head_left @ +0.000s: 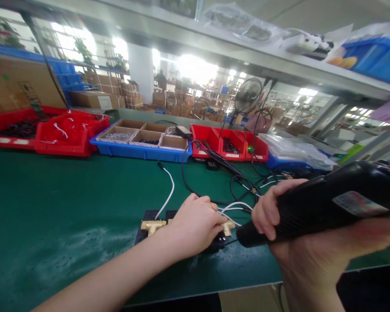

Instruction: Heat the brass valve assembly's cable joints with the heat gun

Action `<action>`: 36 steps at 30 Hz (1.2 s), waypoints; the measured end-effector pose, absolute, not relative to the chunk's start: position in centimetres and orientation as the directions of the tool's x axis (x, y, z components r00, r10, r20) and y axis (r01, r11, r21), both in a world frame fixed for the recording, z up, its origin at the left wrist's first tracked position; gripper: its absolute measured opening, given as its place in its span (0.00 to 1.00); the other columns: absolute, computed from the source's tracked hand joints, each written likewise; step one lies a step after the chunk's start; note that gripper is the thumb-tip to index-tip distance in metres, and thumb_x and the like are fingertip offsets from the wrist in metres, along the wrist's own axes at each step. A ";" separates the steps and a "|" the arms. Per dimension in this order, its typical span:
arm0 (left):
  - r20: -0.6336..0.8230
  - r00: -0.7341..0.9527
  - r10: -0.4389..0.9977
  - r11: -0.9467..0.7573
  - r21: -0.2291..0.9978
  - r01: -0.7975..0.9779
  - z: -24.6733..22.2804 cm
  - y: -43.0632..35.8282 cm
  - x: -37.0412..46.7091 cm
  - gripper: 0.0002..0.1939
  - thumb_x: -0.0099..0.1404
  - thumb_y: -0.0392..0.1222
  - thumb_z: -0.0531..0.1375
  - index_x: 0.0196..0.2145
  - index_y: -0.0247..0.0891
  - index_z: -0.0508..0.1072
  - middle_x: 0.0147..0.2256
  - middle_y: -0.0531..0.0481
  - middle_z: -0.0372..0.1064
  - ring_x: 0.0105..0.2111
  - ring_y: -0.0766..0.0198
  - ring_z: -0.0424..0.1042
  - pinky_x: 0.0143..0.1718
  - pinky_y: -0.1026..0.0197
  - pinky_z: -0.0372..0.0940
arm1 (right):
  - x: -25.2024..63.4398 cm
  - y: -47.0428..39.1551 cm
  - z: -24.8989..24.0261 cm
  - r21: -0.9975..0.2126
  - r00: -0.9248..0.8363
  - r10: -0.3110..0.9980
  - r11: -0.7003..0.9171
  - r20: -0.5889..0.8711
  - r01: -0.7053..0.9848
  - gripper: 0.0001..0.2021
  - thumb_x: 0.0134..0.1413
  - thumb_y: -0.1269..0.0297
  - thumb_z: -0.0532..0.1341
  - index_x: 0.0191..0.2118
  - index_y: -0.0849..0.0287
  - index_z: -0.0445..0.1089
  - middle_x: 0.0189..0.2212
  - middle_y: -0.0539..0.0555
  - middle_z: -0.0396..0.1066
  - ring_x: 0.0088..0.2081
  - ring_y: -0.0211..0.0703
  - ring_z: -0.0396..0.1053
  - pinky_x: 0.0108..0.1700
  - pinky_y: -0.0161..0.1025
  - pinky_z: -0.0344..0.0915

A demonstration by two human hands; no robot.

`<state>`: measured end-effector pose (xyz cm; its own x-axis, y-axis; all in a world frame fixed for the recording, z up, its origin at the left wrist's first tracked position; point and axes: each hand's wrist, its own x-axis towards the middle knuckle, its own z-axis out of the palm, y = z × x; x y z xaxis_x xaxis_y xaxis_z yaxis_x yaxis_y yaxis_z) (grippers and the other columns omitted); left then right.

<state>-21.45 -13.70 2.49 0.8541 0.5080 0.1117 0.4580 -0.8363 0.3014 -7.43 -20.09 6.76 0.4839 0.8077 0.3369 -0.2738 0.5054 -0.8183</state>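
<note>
My right hand (pixel 269 213) is wrapped around a black electric screwdriver (pixel 312 208), held almost level. Its thin bit points left, at the near right side of a small black unit (pixel 216 246) on the table. My left hand (pixel 197 223) lies over this unit with its fingers curled down on it, hiding much of its middle. One brass T-shaped fitting (pixel 152 226) shows on the left part. Another brass fitting (pixel 228 228) shows by my left fingertips. A white cable (pixel 171 184) rises from behind the left part.
Red bins (pixel 65 147) with dark parts stand at the back left. Beside them is a blue tray (pixel 133 151) with cardboard compartments, then more red bins (pixel 232 155). Black and white cables (pixel 237 180) lie tangled behind my hands. A shelf (pixel 247 47) hangs overhead.
</note>
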 end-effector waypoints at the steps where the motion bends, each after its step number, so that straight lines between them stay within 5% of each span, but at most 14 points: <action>1: 0.110 0.854 0.509 -0.835 0.303 0.459 2.5 -13.7 -21.4 0.09 0.71 0.39 0.58 0.33 0.42 0.76 0.34 0.51 0.74 0.40 0.58 0.68 0.35 0.55 0.51 | -7.6 -20.1 6.8 -0.818 0.496 0.803 0.506 0.330 -0.275 0.36 0.23 0.27 0.70 0.23 0.60 0.71 0.14 0.47 0.64 0.08 0.37 0.54 0.07 0.33 0.49; 9: 0.072 0.852 0.519 -0.825 0.303 0.477 2.6 -13.7 -21.2 0.08 0.71 0.39 0.58 0.34 0.42 0.76 0.34 0.52 0.74 0.42 0.57 0.67 0.36 0.54 0.51 | -7.9 -19.6 6.7 -0.827 0.425 0.816 0.515 0.392 -0.226 0.33 0.32 0.27 0.68 0.20 0.59 0.69 0.09 0.46 0.59 0.08 0.37 0.53 0.08 0.32 0.49; 14: 0.082 0.856 0.511 -0.825 0.326 0.462 2.5 -13.6 -21.2 0.08 0.70 0.37 0.59 0.34 0.42 0.77 0.33 0.51 0.73 0.41 0.57 0.67 0.38 0.53 0.53 | -7.8 -19.5 6.3 -0.838 0.395 0.834 0.496 0.387 -0.228 0.34 0.29 0.26 0.68 0.21 0.58 0.70 0.09 0.46 0.59 0.09 0.36 0.53 0.10 0.32 0.50; 21: 0.118 0.849 0.515 -0.821 0.354 0.449 2.4 -13.3 -21.5 0.08 0.70 0.39 0.61 0.33 0.43 0.79 0.31 0.52 0.74 0.40 0.58 0.68 0.36 0.56 0.53 | -6.6 -21.4 7.8 -0.775 0.282 0.804 0.587 0.523 -0.234 0.26 0.45 0.35 0.68 0.33 0.57 0.76 0.15 0.47 0.65 0.12 0.36 0.59 0.13 0.32 0.57; 36: 0.139 0.839 0.527 -0.803 0.405 0.437 1.8 -12.7 -21.2 0.09 0.67 0.38 0.61 0.35 0.49 0.82 0.30 0.52 0.76 0.38 0.56 0.71 0.36 0.58 0.58 | -10.3 -20.0 7.1 -0.819 0.289 0.858 0.500 0.424 -0.282 0.32 0.39 0.26 0.64 0.26 0.57 0.74 0.11 0.49 0.63 0.10 0.38 0.56 0.13 0.33 0.55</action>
